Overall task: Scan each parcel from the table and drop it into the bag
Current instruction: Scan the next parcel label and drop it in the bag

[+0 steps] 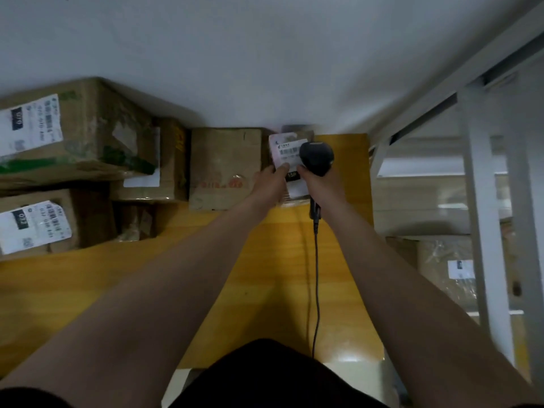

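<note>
Just above the frame's centre, the left hand (272, 180) pinches a small parcel (285, 150) by its white barcoded label, at the far edge of the yellow wooden table (88, 290). The right hand (321, 181) is wrapped round a rounded black barcode scanner (316, 156) held against the label, its cable (317, 275) trailing down. Taped brown cardboard boxes (88, 128) are stacked at the left.

Cardboard, paper, plastic, wood.
Every parcel (225, 167) is matt brown cardboard; label (285, 151) smooth white paper; scanner (316, 157) matt black plastic; surface (279, 275) glossy yellow wood; shelf frame (482, 201) pale painted metal.
</note>
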